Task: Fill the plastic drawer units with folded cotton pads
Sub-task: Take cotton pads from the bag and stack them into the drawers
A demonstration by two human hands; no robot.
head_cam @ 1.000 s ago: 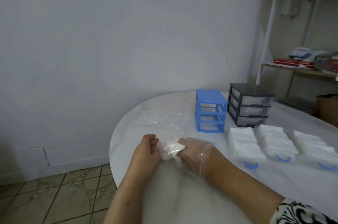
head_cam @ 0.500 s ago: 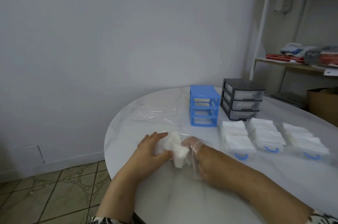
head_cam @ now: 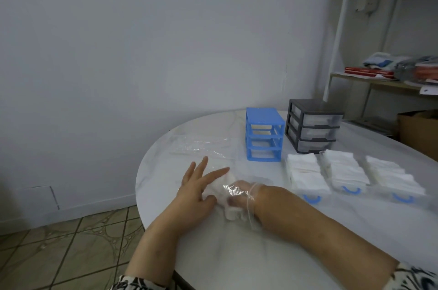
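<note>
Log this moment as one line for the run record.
left hand: open, fingers on cotton pad | right hand: plastic-gloved, holds pad | blue drawer unit: drawers out | three drawers: filled, on table

On the round white marble bench (head_cam: 272,254), the blue plastic drawer unit (head_cam: 264,134) stands left of the grey plastic drawer unit (head_cam: 312,125). Three clear drawers of folded white cotton pads (head_cam: 343,173) lie before them.
</note>
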